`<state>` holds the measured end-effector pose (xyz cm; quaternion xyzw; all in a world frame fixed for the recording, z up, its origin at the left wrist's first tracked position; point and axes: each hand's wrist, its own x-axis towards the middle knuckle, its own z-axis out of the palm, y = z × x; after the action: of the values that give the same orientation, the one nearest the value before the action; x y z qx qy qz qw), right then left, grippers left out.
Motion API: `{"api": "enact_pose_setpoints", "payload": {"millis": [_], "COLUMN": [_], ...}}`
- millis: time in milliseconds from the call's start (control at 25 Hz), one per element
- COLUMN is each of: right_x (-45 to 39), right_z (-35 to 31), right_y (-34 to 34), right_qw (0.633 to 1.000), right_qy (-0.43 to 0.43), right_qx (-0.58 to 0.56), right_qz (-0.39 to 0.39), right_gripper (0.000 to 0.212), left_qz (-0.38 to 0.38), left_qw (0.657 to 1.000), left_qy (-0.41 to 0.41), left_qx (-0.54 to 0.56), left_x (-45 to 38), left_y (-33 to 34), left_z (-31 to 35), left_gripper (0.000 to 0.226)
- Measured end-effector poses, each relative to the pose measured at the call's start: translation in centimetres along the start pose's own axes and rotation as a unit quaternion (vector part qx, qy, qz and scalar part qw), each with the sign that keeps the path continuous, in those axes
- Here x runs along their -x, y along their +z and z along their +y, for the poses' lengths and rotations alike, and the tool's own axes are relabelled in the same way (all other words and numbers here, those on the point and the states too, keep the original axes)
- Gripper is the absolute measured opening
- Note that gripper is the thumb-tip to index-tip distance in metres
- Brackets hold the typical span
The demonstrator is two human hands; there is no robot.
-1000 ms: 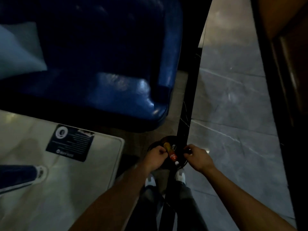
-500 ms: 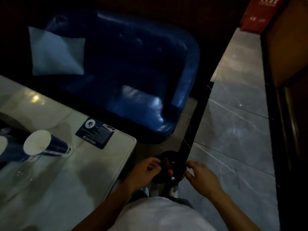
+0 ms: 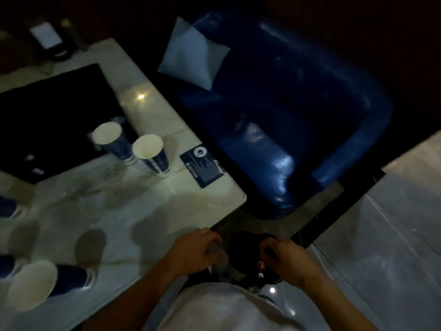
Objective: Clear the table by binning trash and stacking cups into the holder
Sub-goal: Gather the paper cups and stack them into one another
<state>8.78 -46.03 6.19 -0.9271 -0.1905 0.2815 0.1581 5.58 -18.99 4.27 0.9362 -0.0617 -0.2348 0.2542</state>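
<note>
Both hands curl over the dim bin; their grips are unclear.

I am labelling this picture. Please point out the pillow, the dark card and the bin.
pillow (image 3: 194, 54), head view, centre of its face.
dark card (image 3: 202, 166), head view, its middle.
bin (image 3: 241, 244), head view, dark rim.

Single head view, looking steeply down over table corner and floor; close range.
</note>
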Motion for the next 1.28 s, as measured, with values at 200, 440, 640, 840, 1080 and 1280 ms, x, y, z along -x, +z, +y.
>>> {"api": "enact_pose_setpoints", "payload": {"millis": [200, 440, 640, 840, 1080, 1280], "right_x": [-5.4, -10.4, -12.9, -15.0, -15.3, -15.6], "right_z": [-5.3, -14.8, -22.7, -30.9, -39.3, -43.5], "right_y": [-0.7, -1.1, -0.2, 2.3, 5.9, 8.3], "right_qw": [0.990, 0.970, 0.948, 0.918, 0.867, 0.822], "right_qy": [-0.129, -0.230, -0.299, -0.374, -0.485, -0.534], "right_qx": [0.038, 0.060, 0.085, 0.112, 0.074, 0.146], "right_qz": [-0.040, -0.058, -0.070, -0.070, -0.082, -0.132], "right_gripper": [0.043, 0.034, 0.032, 0.033, 0.049, 0.085], "left_qz": [0.112, 0.223, 0.289, 0.365, 0.497, 0.495], "left_qw": [0.991, 0.963, 0.944, 0.915, 0.821, 0.780], "left_qy": [-0.054, -0.135, -0.146, -0.165, -0.273, -0.382], "left_qx": [0.048, 0.074, 0.068, 0.057, 0.065, -0.026], "left_x": [5.3, 12.4, 17.6, 22.5, 28.5, 29.7], "left_y": [-2.3, -5.0, -8.2, -9.8, -9.9, -10.8], "left_z": [-2.2, -6.0, -9.7, -14.0, -21.4, -27.3], "left_gripper": [0.035, 0.041, 0.041, 0.042, 0.035, 0.054]}}
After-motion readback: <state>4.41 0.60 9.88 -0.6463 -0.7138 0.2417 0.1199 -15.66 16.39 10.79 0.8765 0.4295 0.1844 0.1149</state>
